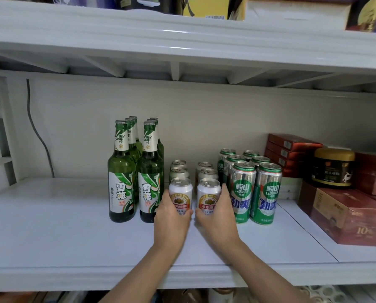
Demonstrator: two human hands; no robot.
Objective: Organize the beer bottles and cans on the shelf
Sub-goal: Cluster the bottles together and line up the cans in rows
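White shelving (51, 232), pale back wall (182, 119), grey cable (38, 132).

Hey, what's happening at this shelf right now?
A person is lining up beer on a white shelf. The left hand grips one front white can and the right hand grips the white can beside it. Green bottles stand in rows to the left, tall green cans to the right.
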